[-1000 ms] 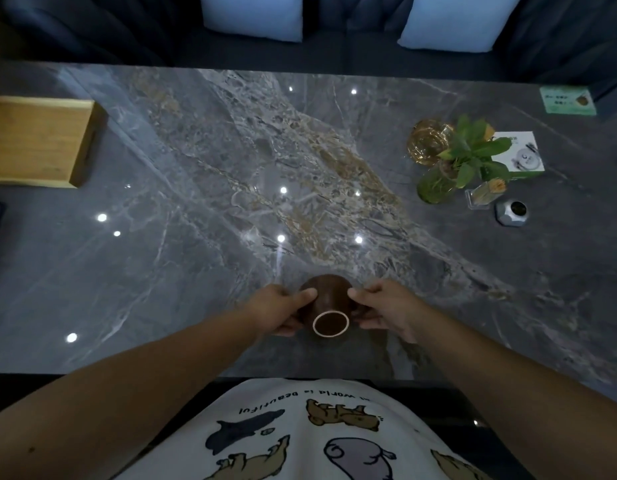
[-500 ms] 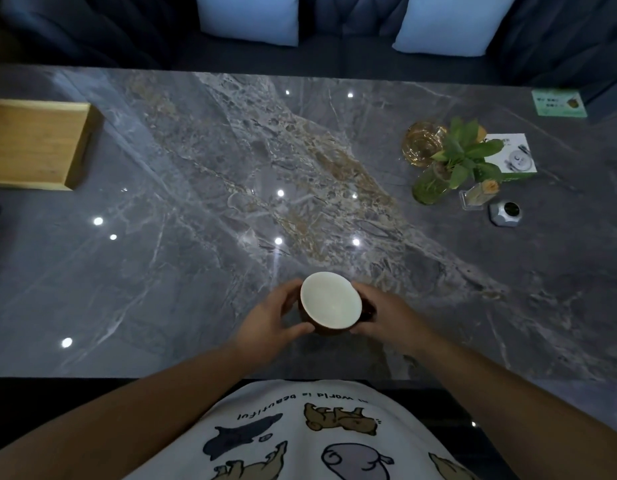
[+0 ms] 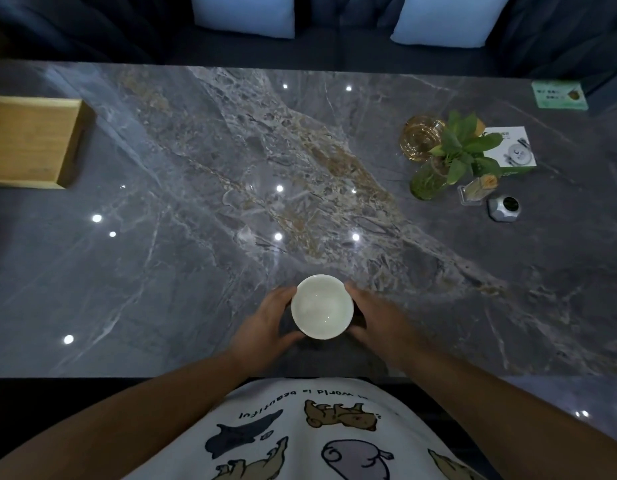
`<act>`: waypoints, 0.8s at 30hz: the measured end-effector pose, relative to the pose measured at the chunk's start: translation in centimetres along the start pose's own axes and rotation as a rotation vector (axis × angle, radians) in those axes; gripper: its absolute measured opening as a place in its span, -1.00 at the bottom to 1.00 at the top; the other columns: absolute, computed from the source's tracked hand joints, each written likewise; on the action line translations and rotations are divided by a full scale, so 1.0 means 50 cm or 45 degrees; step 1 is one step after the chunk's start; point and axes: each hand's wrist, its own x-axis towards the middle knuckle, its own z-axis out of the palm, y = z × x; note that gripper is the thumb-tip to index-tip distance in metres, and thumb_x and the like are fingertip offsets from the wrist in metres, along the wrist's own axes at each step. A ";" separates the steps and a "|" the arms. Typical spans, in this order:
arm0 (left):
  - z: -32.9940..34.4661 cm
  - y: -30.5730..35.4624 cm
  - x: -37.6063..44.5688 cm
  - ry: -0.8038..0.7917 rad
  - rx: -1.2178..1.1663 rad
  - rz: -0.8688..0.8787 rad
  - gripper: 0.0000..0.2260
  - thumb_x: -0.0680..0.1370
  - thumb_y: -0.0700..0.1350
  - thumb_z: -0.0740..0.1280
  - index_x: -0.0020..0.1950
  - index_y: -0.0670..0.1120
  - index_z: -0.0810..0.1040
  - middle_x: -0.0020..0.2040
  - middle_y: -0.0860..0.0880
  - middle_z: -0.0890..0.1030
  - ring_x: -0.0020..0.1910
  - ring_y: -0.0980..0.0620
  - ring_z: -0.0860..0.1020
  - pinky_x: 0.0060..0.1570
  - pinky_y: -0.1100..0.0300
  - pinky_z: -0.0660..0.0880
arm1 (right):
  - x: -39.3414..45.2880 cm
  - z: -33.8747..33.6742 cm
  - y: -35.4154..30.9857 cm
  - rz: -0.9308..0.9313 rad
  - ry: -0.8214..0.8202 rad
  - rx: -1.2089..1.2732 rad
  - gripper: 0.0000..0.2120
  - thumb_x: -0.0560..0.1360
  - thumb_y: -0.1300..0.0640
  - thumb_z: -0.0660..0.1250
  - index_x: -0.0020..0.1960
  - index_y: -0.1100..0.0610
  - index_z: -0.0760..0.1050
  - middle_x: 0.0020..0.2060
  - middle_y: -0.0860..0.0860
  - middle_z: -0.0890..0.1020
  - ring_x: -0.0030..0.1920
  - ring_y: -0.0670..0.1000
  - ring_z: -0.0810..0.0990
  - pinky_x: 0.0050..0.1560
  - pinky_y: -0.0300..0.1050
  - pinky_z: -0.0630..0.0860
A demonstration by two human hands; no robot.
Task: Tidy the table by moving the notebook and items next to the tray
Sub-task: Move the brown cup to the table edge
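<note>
A small bowl (image 3: 322,307), white inside and brown outside, stands upright with its mouth up near the table's front edge. My left hand (image 3: 265,320) cups its left side and my right hand (image 3: 376,317) cups its right side. The wooden tray (image 3: 30,142) lies at the far left of the grey marble table (image 3: 196,237). No notebook shows in this view.
At the right stand an amber glass dish (image 3: 419,138), a potted plant in a green glass vase (image 3: 452,157), a white and green box (image 3: 513,152), a toothpick holder (image 3: 476,192), a small silver object (image 3: 504,208) and a green card (image 3: 559,95). A sofa with pale cushions lies beyond.
The bowl was upside down, brown base up, one second ago. Both hands turned it over, and it now stands mouth up with its white inside showing.
</note>
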 end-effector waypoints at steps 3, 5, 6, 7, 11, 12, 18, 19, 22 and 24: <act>0.000 -0.006 -0.001 -0.025 0.039 -0.028 -0.35 0.42 0.01 0.48 0.43 0.01 0.26 0.39 0.00 0.36 0.33 0.09 0.36 0.19 0.13 0.40 | 0.003 0.005 0.000 -0.009 -0.014 -0.017 -0.30 0.46 0.04 0.42 0.50 0.06 0.16 0.42 0.05 0.38 0.37 0.05 0.38 0.33 -0.04 0.33; 0.001 -0.007 -0.001 -0.021 0.056 -0.024 -0.36 0.42 0.01 0.47 0.43 0.00 0.27 0.39 -0.01 0.36 0.32 0.07 0.37 0.17 0.13 0.42 | 0.004 0.005 0.001 -0.005 -0.024 -0.037 -0.30 0.47 0.04 0.41 0.50 0.07 0.16 0.43 0.05 0.36 0.38 0.05 0.37 0.35 -0.03 0.32; 0.002 -0.007 0.000 -0.016 0.060 -0.016 -0.36 0.43 0.01 0.47 0.42 -0.01 0.27 0.39 -0.02 0.37 0.31 0.07 0.38 0.15 0.14 0.42 | 0.004 0.005 0.002 -0.004 -0.025 -0.042 -0.30 0.47 0.04 0.41 0.50 0.07 0.16 0.43 0.05 0.36 0.38 0.05 0.36 0.36 -0.03 0.32; 0.002 -0.007 -0.001 -0.011 0.064 -0.008 -0.37 0.43 0.02 0.47 0.42 -0.01 0.27 0.38 -0.02 0.37 0.30 0.06 0.39 0.14 0.16 0.41 | 0.003 0.005 0.003 -0.004 -0.026 -0.043 -0.30 0.46 0.04 0.41 0.50 0.06 0.16 0.43 0.05 0.36 0.38 0.05 0.37 0.36 -0.03 0.32; 0.003 -0.004 -0.001 -0.010 0.092 0.008 -0.37 0.43 0.01 0.48 0.42 -0.04 0.29 0.37 -0.05 0.39 0.28 0.04 0.41 0.08 0.20 0.41 | 0.001 0.006 0.003 0.001 -0.015 -0.031 -0.30 0.46 0.04 0.42 0.49 0.04 0.17 0.41 0.04 0.39 0.35 0.05 0.40 0.32 -0.03 0.35; 0.003 -0.004 -0.002 -0.009 0.104 0.014 -0.37 0.43 0.00 0.48 0.42 -0.07 0.30 0.37 -0.07 0.39 0.28 0.02 0.42 0.06 0.20 0.41 | 0.001 0.007 0.004 -0.002 -0.012 -0.030 -0.31 0.46 0.04 0.42 0.49 0.04 0.17 0.41 0.04 0.39 0.34 0.05 0.41 0.30 -0.04 0.36; 0.004 -0.006 -0.003 -0.029 0.144 0.003 -0.35 0.43 -0.01 0.47 0.44 -0.10 0.28 0.40 -0.09 0.36 0.29 -0.04 0.43 0.06 0.10 0.47 | 0.001 0.010 0.010 -0.014 0.003 -0.039 -0.29 0.44 0.01 0.43 0.48 0.01 0.16 0.39 0.03 0.41 0.31 0.05 0.44 0.24 -0.04 0.39; 0.003 -0.006 -0.004 -0.057 0.147 -0.003 -0.34 0.43 -0.02 0.48 0.45 -0.09 0.26 0.41 -0.08 0.35 0.30 -0.04 0.43 0.08 0.06 0.49 | 0.000 0.010 0.010 -0.023 0.002 -0.043 -0.28 0.44 0.00 0.44 0.48 0.01 0.16 0.39 0.03 0.41 0.32 0.04 0.43 0.25 -0.05 0.38; 0.000 -0.011 -0.002 -0.136 0.129 -0.011 -0.30 0.43 -0.03 0.48 0.47 -0.01 0.20 0.43 -0.02 0.32 0.31 0.02 0.41 0.12 0.04 0.50 | -0.006 0.012 0.011 -0.065 0.014 -0.020 -0.27 0.43 0.00 0.45 0.48 0.05 0.17 0.41 0.02 0.38 0.35 0.02 0.38 0.29 -0.11 0.32; -0.006 -0.010 -0.001 -0.152 0.039 -0.024 -0.37 0.46 -0.06 0.44 0.44 0.12 0.21 0.38 0.08 0.37 0.28 0.14 0.41 0.15 0.14 0.47 | -0.016 0.013 0.019 -0.003 0.062 0.041 -0.31 0.45 0.07 0.43 0.48 0.07 0.18 0.42 0.02 0.34 0.37 0.00 0.34 0.30 -0.18 0.25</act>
